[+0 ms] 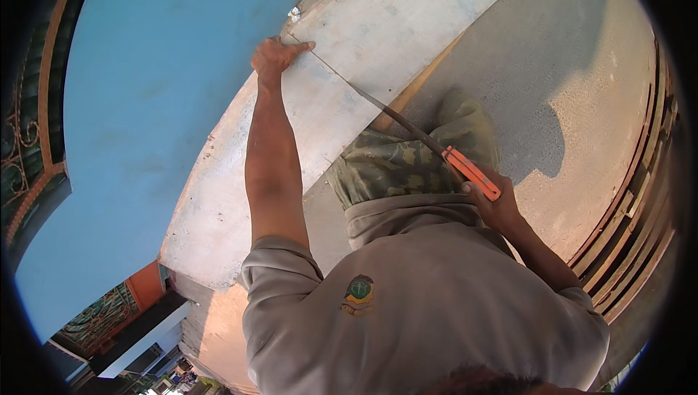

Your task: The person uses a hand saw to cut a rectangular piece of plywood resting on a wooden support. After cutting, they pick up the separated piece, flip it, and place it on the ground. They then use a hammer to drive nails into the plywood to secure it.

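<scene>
A long, pale whitish board (363, 24) lies slantwise in front of me, with a thin dark cut line running across it from the far left edge. My right hand (496, 202) is closed round the orange handle of a handsaw (407, 126). The saw's narrow dark blade crosses the board's near edge, and its tip lies in line with the cut. At the far left edge my left hand (275, 57) grips the board, fingers curled over the edge and thumb stretched toward the line. Their tips are hidden. My leg in camouflage trousers (396, 158) is against the board's near side.
A blue wall (167, 82) rises beyond the board on the left. Grey concrete ground (552, 82) with shadows stretches to the right, bordered by a stack of wooden slats (629, 213). A small white scrap (294, 14) lies near my left hand.
</scene>
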